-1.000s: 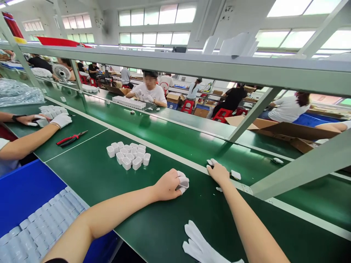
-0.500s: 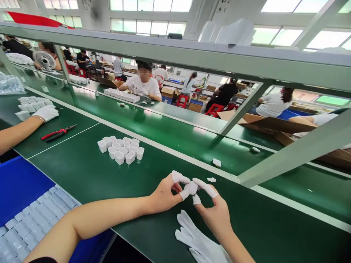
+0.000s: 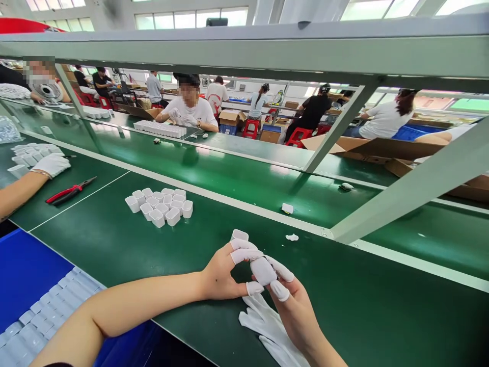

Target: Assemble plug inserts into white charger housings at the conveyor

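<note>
A small white part with a rounded square face (image 3: 263,271) is between my two hands, tilted, with a dark edge at its right. My right hand (image 3: 296,300) pinches it from the right with thumb and forefinger. My left hand (image 3: 227,270) has its fingertips on the upper edge and its thumb by the lower left corner. White finger covers are on the fingertips of both hands. Just behind my left fingers stands a white cup-shaped housing (image 3: 240,235), partly hidden. Beneath my right wrist lies a white glove (image 3: 267,331).
Several white housings (image 3: 162,206) are grouped on the green bench, left of centre. Pliers (image 3: 71,191) lie near a co-worker's gloved hand (image 3: 51,165). A blue bin (image 3: 34,260) holds rows of pale parts. A slanted metal post (image 3: 412,183) rises at the right.
The white part has come closer and turned its face more toward me. My right thumb has shifted onto its lower right edge. The housing behind my left fingers shows more. The view has shifted slightly.
</note>
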`<state>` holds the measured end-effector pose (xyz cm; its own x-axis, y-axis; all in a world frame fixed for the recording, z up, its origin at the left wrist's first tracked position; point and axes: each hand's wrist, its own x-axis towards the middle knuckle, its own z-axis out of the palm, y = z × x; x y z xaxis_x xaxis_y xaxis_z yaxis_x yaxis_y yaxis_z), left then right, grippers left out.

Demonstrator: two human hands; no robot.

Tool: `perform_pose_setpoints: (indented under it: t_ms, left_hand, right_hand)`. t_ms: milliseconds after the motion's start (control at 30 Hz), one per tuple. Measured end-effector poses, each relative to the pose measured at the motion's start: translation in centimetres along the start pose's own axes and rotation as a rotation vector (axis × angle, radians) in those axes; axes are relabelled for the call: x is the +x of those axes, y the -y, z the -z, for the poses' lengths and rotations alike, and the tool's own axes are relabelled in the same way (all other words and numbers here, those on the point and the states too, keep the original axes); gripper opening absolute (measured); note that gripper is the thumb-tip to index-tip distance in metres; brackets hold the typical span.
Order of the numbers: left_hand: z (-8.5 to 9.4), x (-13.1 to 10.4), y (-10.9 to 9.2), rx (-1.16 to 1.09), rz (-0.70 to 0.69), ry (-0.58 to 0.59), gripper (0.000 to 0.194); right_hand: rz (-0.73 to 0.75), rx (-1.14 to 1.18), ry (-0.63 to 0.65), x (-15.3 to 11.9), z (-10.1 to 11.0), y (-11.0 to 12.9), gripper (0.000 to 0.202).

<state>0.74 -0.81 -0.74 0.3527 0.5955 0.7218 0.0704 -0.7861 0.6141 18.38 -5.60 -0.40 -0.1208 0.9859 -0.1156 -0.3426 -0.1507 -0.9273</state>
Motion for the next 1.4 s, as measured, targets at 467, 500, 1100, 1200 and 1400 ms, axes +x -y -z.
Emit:
perform_pose_setpoints:
  t_ms: [467,500,1100,1200,1400]
  left_hand:
    - [-0.1,0.3,0.2,-0.136,0.076,0.037,0.05]
    - [-0.1,0.3,0.2,-0.136,0.084,0.037,0.049]
    - [-0.2,0.2,-0.3,-0.26,0.089,0.132,0.055]
    - [-0.2,0.2,-0.2,-0.312,0.112,0.177,0.057]
    - [-0.4,0.0,-0.1,-0.251,0.059,0.135,0.053]
  right_hand:
    - [-0.129,0.216,0.158,0.1,-0.7,0.5,0.032]
    - [-0.131,0.215,0.166,0.1,-0.7,0.6,0.033]
    - [-0.225,0.301,0.301,-0.5,-0.8,1.5,0.033]
    - [-0.23,0.269,0.313,-0.5,-1.0,1.5,0.032]
    - [-0.276,0.287,0.396,-0.7,-1.0,1.4,0.045]
